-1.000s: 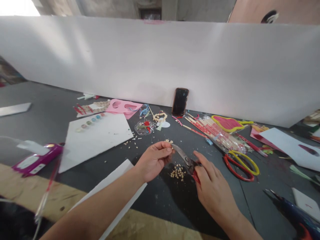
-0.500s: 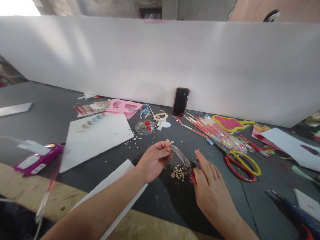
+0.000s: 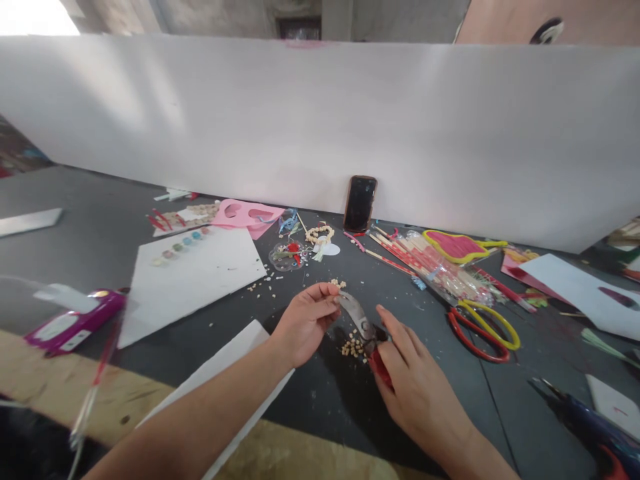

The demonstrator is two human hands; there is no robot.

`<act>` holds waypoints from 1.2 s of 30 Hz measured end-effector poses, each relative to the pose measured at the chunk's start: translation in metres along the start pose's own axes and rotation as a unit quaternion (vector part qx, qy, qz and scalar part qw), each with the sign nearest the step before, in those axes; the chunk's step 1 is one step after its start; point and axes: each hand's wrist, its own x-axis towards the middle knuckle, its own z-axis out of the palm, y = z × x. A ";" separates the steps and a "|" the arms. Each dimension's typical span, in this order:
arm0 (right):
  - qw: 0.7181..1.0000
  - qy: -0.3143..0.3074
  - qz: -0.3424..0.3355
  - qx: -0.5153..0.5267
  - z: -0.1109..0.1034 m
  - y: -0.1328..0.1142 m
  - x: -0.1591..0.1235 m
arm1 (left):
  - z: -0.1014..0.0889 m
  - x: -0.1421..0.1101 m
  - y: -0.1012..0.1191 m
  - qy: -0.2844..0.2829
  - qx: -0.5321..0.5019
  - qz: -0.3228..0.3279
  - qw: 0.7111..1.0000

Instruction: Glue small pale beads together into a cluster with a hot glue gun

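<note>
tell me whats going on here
A person is working at a dark table. Their right hand grips red-handled metal snips, the tip right by their left hand, whose fingers pinch together on something too small to make out. A small heap of beige bits lies just below. Scissors and a phone sit further off.

Dark tabletop gap (image 3: 475, 413) btwn R hand (image 3: 415, 393) & red-yellow scissors (image 3: 473, 343)
</note>
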 end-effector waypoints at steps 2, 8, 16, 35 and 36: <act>1.000 -0.011 0.001 0.007 0.001 0.000 0.000 | 0.000 -0.001 0.000 -0.002 0.000 0.000 1.000; 0.999 -0.001 0.022 0.024 0.003 0.001 -0.002 | 0.001 -0.002 0.002 -0.001 0.010 0.005 1.000; 0.988 0.061 0.139 -0.034 0.002 0.038 0.001 | 0.001 -0.001 0.004 0.012 0.032 -0.021 0.999; 0.968 0.007 0.238 -0.074 0.005 0.068 -0.006 | -0.006 0.000 -0.003 -0.046 0.062 -0.062 0.995; 0.969 0.003 0.239 -0.067 0.003 0.068 -0.005 | -0.007 0.000 -0.003 -0.045 0.060 -0.061 0.995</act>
